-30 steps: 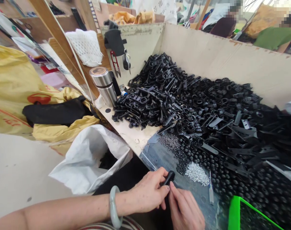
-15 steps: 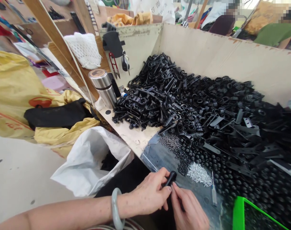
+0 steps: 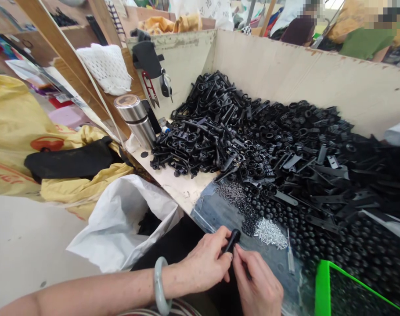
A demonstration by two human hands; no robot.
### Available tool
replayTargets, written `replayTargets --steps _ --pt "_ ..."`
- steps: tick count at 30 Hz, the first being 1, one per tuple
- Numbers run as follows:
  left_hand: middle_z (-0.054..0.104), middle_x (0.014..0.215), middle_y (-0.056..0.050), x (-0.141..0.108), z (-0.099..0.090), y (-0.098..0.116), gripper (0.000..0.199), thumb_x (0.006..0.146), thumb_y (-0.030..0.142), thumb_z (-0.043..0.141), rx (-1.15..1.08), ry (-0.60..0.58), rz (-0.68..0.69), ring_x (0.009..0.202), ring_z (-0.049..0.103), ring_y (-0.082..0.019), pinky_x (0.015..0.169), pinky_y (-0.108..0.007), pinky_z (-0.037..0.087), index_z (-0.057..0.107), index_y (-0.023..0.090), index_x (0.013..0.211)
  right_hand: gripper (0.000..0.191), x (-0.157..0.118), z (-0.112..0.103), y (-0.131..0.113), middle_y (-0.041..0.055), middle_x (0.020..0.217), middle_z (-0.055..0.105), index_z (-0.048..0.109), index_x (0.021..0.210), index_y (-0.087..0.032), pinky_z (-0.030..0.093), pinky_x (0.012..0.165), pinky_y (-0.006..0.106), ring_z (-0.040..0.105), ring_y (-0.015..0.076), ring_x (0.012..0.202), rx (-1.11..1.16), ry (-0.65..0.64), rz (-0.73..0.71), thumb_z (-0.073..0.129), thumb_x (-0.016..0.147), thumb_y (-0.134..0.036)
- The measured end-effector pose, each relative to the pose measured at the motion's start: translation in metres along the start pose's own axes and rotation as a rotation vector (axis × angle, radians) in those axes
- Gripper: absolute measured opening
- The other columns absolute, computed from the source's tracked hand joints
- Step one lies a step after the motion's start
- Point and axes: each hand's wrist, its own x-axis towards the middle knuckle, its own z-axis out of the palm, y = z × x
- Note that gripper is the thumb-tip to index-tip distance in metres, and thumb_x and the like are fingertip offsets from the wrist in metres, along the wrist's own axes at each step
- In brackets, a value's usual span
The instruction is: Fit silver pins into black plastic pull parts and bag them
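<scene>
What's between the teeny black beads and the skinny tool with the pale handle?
A heap of small silver pieces lies between the tiny black beads and the thin tool, on the blue-grey mat. The head view shows it.

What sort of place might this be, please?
Probably a small-parts workshop or factory: a large heap of black, plastic-looking parts covers much of a pale-walled workbench, with a small pile of shiny silver pins in front and a slim, pale-handled tool beside the pins.
</scene>
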Motion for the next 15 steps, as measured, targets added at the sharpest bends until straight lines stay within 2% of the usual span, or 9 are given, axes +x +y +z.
replayTargets --steps 8,15 --pt "0.071 0.086 0.002 0.002 0.002 0.001 0.026 0.086 0.011 0.046 -0.005 0.010 0.037 0.057 0.067 -0.010 0.048 -0.016 0.046 0.051 0.023 0.109 0.016 -0.002 0.001 0.003 0.0027 0.085 0.072 0.069 0.104 -0.019 0.052 0.073 0.019 0.070 0.0109 0.072 -0.029 -0.016 0.001 0.054 0.104 -0.026" --pt "0.066 0.075 0.004 0.005 0.003 0.000 0.026 0.084 0.009 0.045 0.015 0.022 0.073 0.057 0.066 -0.011 0.051 -0.018 0.046 0.051 0.023 0.106 0.023 0.013 -0.006 -0.002 0.0014 0.079 0.070 0.067 0.097 -0.018 0.052 0.069 0.019 0.068 0.0103 0.067 -0.065 -0.016 -0.054 0.047 0.106 -0.025"
